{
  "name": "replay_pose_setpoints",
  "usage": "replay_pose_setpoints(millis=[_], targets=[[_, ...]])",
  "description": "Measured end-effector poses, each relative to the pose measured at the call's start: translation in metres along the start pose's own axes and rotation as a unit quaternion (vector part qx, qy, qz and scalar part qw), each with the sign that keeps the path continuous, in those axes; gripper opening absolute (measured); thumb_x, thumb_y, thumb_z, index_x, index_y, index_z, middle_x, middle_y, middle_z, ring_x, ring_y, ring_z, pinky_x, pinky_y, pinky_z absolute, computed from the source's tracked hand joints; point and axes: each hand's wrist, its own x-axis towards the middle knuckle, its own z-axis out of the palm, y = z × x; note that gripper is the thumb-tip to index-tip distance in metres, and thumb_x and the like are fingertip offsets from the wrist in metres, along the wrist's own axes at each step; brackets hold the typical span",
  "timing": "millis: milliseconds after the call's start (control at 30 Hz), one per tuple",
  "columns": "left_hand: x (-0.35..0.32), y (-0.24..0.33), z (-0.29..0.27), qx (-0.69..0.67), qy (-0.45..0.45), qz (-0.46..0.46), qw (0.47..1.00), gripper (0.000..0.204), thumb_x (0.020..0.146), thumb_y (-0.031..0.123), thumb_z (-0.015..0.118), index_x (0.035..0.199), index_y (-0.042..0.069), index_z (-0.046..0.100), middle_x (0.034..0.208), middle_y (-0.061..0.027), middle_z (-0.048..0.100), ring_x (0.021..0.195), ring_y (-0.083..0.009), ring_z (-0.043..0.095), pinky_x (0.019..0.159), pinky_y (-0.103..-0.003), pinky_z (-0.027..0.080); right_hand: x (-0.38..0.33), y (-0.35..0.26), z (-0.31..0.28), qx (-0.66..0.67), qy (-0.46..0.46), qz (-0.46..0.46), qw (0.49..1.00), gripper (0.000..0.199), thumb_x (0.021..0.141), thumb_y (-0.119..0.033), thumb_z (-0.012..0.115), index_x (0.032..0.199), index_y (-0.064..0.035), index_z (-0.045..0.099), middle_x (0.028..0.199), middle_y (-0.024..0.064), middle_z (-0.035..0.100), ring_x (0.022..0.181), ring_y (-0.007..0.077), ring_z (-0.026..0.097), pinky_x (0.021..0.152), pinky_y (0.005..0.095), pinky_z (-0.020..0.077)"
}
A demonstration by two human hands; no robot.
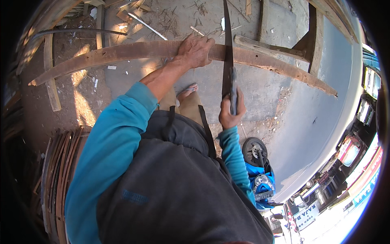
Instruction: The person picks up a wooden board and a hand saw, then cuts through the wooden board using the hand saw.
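Observation:
A long reddish-brown wooden plank [134, 50] lies across in front of me, its ends looking bent by the lens. My left hand [194, 52] is closed over the plank near its middle, fingers curled on the wood. In my right hand [232, 109] is the dark handle of a handsaw [228, 38], held closed in the fingers. The saw's long blade points away from me and crosses the plank just right of my left hand. Whether the teeth have cut into the wood cannot be made out.
Wooden supports [317, 44] stand under the plank's right part, and a wooden leg [51, 77] is under its left. Scraps litter the floor beyond. Stacked boards [61, 171] sit at lower left; a blue motorcycle [260, 179] is at lower right, beside a pale paved surface [313, 126].

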Motion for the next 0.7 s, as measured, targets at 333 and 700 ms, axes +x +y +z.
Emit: replay_pose_setpoints(millis=[333, 700], targets=[[-0.002, -0.008, -0.007, -0.012, 0.003, -0.022, 1.000, 0.055, 0.067, 0.035, 0.086, 0.109, 0.010, 0.062, 0.097, -0.0125, 0.070, 0.096, -0.0307, 0.068, 0.086, -0.044, 0.050, -0.066, -0.066, -0.046, -0.079, -0.028, -0.006, 0.996, 0.046, 0.089, -0.003, 0.058, 0.134, 0.0081, 0.057, 0.121, 0.0231, 0.067, 0.113, 0.0295, 0.067, 0.098, 0.0384, 0.0508], [0.009, 0.004, -0.007, -0.012, -0.040, -0.018, 0.999, 0.057, 0.068, 0.035, 0.085, 0.114, 0.010, 0.062, 0.102, -0.0119, 0.070, 0.099, -0.0310, 0.067, 0.089, -0.044, 0.050, 0.108, -0.020, 0.043, -0.055, -0.024, -0.028, 0.998, 0.043, 0.088, -0.005, 0.066, 0.130, 0.0026, 0.059, 0.104, 0.0176, 0.069, 0.094, 0.0240, 0.066, 0.087, 0.0318, 0.0504]])
